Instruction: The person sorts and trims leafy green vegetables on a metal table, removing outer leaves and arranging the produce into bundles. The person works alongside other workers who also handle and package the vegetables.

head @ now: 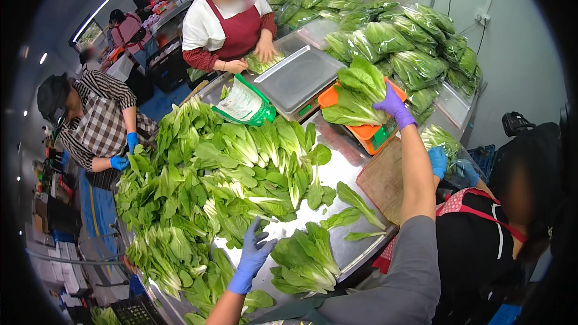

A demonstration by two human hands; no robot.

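My right hand (pixel 392 104), in a purple glove, grips a bunch of leafy greens (pixel 359 92) by its stem side, over an orange weighing scale (pixel 373 137). My left hand (pixel 255 253), gloved in blue-purple, hovers with fingers apart and holds nothing. To its right a separate bunch of greens (pixel 305 262) lies by the near edge of the metal table (pixel 332 237). A large heap of loose greens (pixel 244 176) spreads beyond and left of my left hand. A few single leaves (pixel 359 203) lie on the metal near a wooden board (pixel 384 180).
Past the scale are a second scale with a steel tray (pixel 301 76), a green-and-white bag (pixel 244 101) and piled bagged greens (pixel 406 49). Co-workers stand at the left (pixel 99 122), the far side (pixel 235 27) and close on the right (pixel 474 221), their hands at greens.
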